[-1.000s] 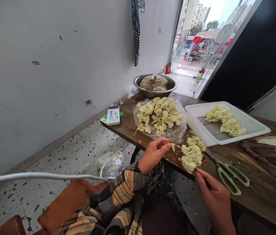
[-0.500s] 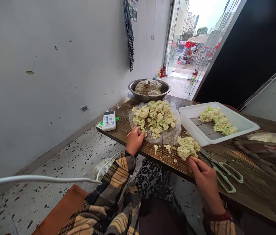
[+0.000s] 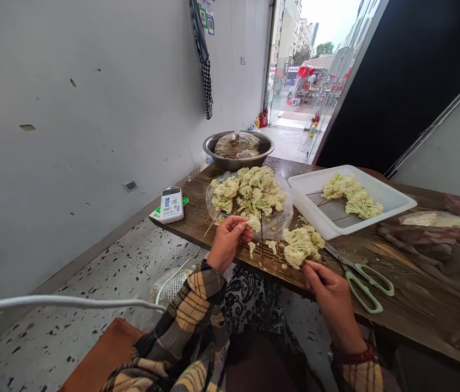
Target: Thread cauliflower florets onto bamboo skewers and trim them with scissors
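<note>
Cauliflower (image 3: 297, 246) is tinged yel.-grn, left sleeve (image 3: 195, 305) is checked yel./blk, floor (image 3: 126, 267) is flecked (blk on grey).

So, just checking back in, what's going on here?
A person has both hands busy at a wooden table. The left hand pinches a small cauliflower floret; the right hand holds a larger piece by its near end. A pile of florets lies on clear plastic just beyond, more cauliflower sits in the white tray, and green-handled scissors lie beside the right hand.
</note>
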{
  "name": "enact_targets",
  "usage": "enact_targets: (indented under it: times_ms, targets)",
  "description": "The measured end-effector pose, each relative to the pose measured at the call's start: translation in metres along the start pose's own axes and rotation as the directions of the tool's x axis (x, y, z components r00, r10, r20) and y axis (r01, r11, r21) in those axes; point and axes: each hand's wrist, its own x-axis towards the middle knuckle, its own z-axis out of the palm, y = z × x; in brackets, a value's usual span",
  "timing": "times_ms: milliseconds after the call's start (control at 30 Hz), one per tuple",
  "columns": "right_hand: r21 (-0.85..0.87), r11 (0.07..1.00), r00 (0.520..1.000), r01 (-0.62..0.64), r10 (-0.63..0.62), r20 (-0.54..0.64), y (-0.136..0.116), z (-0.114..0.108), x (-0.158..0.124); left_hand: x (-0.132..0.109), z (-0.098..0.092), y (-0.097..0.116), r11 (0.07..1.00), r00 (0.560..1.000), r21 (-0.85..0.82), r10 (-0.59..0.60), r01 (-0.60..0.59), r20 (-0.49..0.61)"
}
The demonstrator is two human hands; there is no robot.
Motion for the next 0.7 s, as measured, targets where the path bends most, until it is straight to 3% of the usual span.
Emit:
enact_targets:
  times_ms: [100, 267, 700]
  targets:
    - [-0.007, 0.999, 0.997, 0.052, -0.052, 0.049, -0.004, 0.001, 0.0, -0.003, 0.013, 0.002, 0.992, 0.998, -0.121, -0.032, 0.037, 0.045]
    - [-0.065, 0.99, 0.979, 0.126, -0.114, 0.167, -0.01, 0.004, 0.001, 0.0, 0.028, -0.002, 0.994, 0.998, -0.104, -0.024, 0.03, 0.058]
    - [-0.182, 0.968, 0.972, 0.172, -0.137, 0.189, -0.016, 0.01, 0.006, 0.002, 0.039, -0.007, 0.996, 0.999, -0.074, -0.04, 0.04, -0.004]
